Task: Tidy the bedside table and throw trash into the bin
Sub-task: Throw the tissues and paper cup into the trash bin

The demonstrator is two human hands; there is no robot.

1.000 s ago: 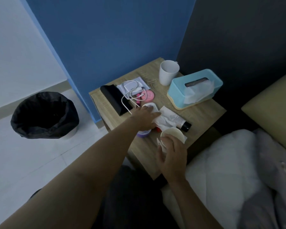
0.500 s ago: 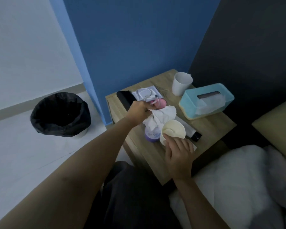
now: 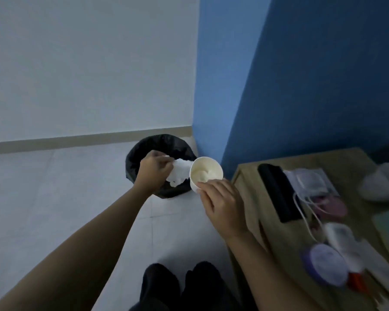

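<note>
Left hand point(image 3: 152, 173) is reaching over the bin point(image 3: 144, 153), its fingers point(image 3: 164, 163) clenched on a crumpled tissue point(image 3: 180, 172). The tissue is hanging just above the bin's black liner, trailing from the fist toward the right, where it is touching or nearly touching the cup point(image 3: 206, 173). Right hand point(image 3: 222, 207) is holding the cup by its lower wall, fingers grasping it from below; the cup is tilting so that its open mouth is facing the camera, its long axis running from the hand up and toward the viewer. A pale lump is showing inside it; what it is cannot be told. The cup is sitting in the air between the bin and the counter point(image 3: 252, 198), clear of both.

The bin is standing on the tiled floor point(image 3: 54, 198) in the corner where the white wall is meeting the blue wall point(image 3: 301, 86). Nothing is lying between the hands and the bin's opening.

On the counter, blurred by motion, a black case point(image 3: 276, 191) is lying lengthwise near the left edge. Beside it a clear packet point(image 3: 308, 178) is lying with a white cable point(image 3: 303, 207) looping over it toward a purple jar point(image 3: 323, 261). A white mug point(image 3: 382, 182) is standing at the far right. Dark trousers point(image 3: 180, 286) are showing at the bottom edge.
</note>
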